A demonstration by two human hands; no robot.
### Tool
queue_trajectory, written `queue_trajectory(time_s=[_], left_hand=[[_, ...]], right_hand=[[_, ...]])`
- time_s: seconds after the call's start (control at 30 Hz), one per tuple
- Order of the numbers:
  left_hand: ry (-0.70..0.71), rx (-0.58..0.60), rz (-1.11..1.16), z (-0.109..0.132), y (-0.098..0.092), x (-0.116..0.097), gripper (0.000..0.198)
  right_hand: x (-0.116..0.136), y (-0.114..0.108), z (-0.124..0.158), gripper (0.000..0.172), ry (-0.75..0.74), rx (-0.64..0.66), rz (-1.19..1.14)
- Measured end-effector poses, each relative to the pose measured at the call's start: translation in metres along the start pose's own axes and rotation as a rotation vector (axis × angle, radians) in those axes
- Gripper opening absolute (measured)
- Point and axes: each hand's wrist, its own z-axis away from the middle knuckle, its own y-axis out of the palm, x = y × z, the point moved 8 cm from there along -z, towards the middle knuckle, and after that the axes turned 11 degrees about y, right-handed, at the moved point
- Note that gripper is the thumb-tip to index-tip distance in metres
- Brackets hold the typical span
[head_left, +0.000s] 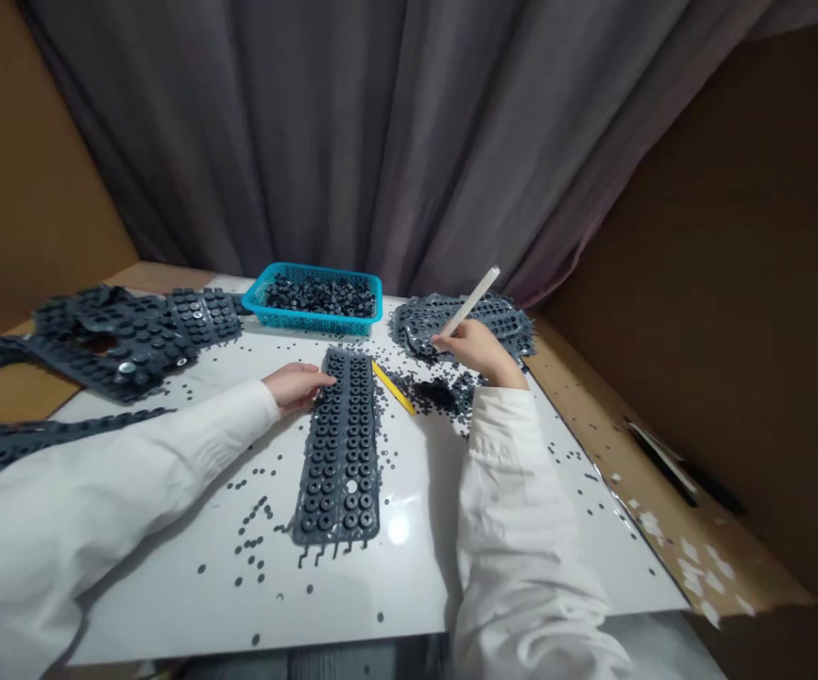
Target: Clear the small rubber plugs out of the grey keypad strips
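Observation:
A long dark rubber sheet [338, 453] with rows of round, holed studs lies on the white table [189, 604]. My left hand [297, 385] grips its upper left edge, fingertips resting on the studs. In my right hand [478, 348] is a white stick [471, 300], pinched near its lower end and slanting up to the right. That hand is raised in front of a stack of similar dark sheets [409, 321]. Between my hands, a yellow stick-like tool [393, 388] lies beside the sheet. Small black bits [444, 392] are heaped to its right.
A blue plastic basket [310, 326] full of small black parts stands at the back. More studded sheets [132, 331] are piled at the left. Black discs are scattered over the table. White scraps [692, 571] and a dark, slim tool [664, 463] lie at the right.

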Motion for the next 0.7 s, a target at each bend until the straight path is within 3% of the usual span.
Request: queue_trajectory(time_s=[0.1, 0.2, 0.33, 0.4, 0.47, 0.53, 0.7], left_hand=[[-0.024, 0.028, -0.06, -0.003, 0.01, -0.003, 0.033], [0.047, 0.012, -0.114, -0.001, 0.016, -0.017, 0.035], [0.318, -0.091, -0.17, 0.008, 0.026, -0.06, 0.031], [0.508, -0.149, -0.202, 0.022, 0.037, -0.088, 0.021], [0.71, -0.185, -0.25, 0.041, 0.051, -0.115, 0.021], [0.896, -0.186, -0.304, 0.063, 0.069, -0.138, 0.019], [1.181, -0.031, -0.414, 0.102, 0.101, -0.169, 0.018]], right_hand=[[0.0, -0.025, 0.01, 0.011, -0.029, -0.076, -0.129], [0.002, -0.037, 0.02, 0.023, -0.032, -0.052, -0.276], [0.021, -0.019, 0.038, 0.023, -0.011, 0.185, -0.387], [0.04, 0.001, 0.053, 0.027, -0.012, 0.415, -0.473], [0.057, 0.01, 0.066, 0.033, -0.035, 0.492, -0.508], [0.069, 0.007, 0.073, 0.037, -0.057, 0.426, -0.529], [0.068, -0.029, 0.076, 0.043, -0.092, -0.021, -0.379]])
